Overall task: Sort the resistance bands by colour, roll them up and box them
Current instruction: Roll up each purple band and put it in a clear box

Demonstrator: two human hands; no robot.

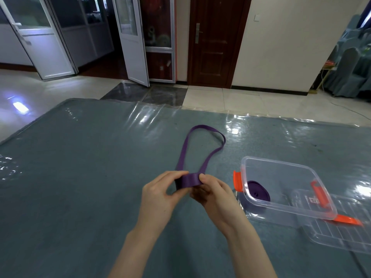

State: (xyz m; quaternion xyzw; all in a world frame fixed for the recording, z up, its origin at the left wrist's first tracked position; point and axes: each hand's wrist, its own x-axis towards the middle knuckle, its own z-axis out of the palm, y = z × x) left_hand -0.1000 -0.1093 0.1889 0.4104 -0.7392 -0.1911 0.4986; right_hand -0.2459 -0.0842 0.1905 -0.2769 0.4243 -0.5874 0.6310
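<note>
A purple resistance band (185, 149) lies as a long loop on the table, its near end wound into a small coil between my hands. My left hand (160, 194) pinches the coil from the left and my right hand (215, 194) grips it from the right, both just above the table. To the right stands a clear plastic box (297, 173) with orange clips. Inside it, in the near left corner, lies a rolled purple band (258, 190).
The table is covered with a grey-blue cloth (90, 167) under clear plastic sheeting. The box's clear lid (341, 227) with an orange clip lies flat at the right, partly under the box. Tiled floor, doors and a draped chair lie beyond the far edge.
</note>
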